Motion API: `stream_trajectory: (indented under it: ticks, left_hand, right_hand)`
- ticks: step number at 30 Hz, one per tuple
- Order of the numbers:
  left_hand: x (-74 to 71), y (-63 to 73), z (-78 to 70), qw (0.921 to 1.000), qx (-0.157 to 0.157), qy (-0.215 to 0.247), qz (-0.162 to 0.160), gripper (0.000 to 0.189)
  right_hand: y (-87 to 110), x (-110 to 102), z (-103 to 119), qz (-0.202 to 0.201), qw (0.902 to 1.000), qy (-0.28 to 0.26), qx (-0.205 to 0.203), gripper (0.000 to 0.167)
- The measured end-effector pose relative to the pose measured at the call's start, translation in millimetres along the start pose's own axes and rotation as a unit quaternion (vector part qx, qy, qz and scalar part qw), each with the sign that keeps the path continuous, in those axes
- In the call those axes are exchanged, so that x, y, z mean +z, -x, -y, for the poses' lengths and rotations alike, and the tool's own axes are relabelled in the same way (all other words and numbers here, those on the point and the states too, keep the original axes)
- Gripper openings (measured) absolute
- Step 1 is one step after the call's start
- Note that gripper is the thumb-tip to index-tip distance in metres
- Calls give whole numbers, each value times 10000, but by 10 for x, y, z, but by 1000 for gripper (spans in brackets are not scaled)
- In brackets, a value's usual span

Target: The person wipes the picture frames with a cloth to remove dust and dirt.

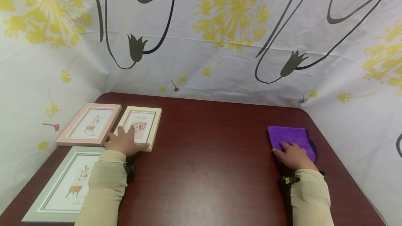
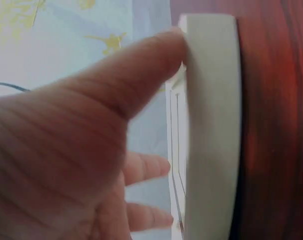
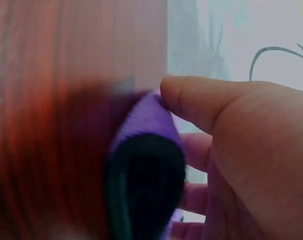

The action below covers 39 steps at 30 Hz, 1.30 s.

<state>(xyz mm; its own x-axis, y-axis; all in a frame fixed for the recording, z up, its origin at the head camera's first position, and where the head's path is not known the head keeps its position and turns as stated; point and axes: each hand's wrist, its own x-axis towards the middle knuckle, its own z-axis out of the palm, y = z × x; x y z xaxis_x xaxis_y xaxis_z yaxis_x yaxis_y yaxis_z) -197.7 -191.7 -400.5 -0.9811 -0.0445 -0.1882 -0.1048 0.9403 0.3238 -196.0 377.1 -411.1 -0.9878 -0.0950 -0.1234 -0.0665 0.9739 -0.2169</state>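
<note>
My left hand [image 1: 124, 143] lies spread over the near end of a cream picture frame [image 1: 157, 119] with a pink blossom print, at the table's left. In the left wrist view the thumb touches the frame's edge [image 2: 211, 125], and two fingers stretch out behind it. My right hand [image 1: 295, 158] rests on a folded purple cloth [image 1: 287, 133] with dark edging, on the right side of the table. From the right wrist, the thumb presses at the cloth's rounded fold [image 3: 149, 117], with the other fingers partly hidden behind it.
A pink picture frame [image 1: 105, 128] lies left of the cream one. Nearer stands no gap to a larger pale green frame [image 1: 50, 187], partly covered by my left sleeve [image 1: 105, 191]. Patterned white sheeting [image 1: 188, 62] surrounds the dark red table [image 1: 201, 156] at the back and sides.
</note>
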Motion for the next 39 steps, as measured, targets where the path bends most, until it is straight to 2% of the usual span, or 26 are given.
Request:
stream_trajectory:
  ticks: [3,6,9,12,16,22,27,32,34,39]
  left_hand:
    - [32,-30,-46,9993,308,82,-170,98]
    - [42,-51,-58,9976,650,124,-201,85]
    - [32,-71,-30,9941,1047,88,-276,67]
    - [23,-93,16,9902,1310,54,-489,54]
    - [35,-128,32,9885,1380,245,-561,53]
    - [66,-167,1,9839,1644,655,-236,61]
    - [87,-183,-29,9819,1814,522,-127,57]
    - [108,-159,-97,9817,1855,432,30,55]
    - [122,-140,-142,9811,1888,409,58,56]
    - [157,-119,-268,9778,2068,318,93,56]
  right_hand:
    - [2,-17,49,-101,9999,5,-107,64]
    - [5,-27,99,-229,9995,29,-194,61]
    - [-1,-22,132,-397,9988,81,-279,56]
    - [-21,-9,159,-504,9981,148,-312,53]
    - [-41,12,184,-473,9983,189,-270,56]
    - [-53,22,195,-263,9996,21,-73,63]
    - [-32,5,188,-244,9995,-154,-133,69]
    - [16,24,219,15,9996,-145,247,79]
    - [3,41,232,90,9995,-149,281,81]
    - [-57,55,232,107,9995,-278,-127,89]
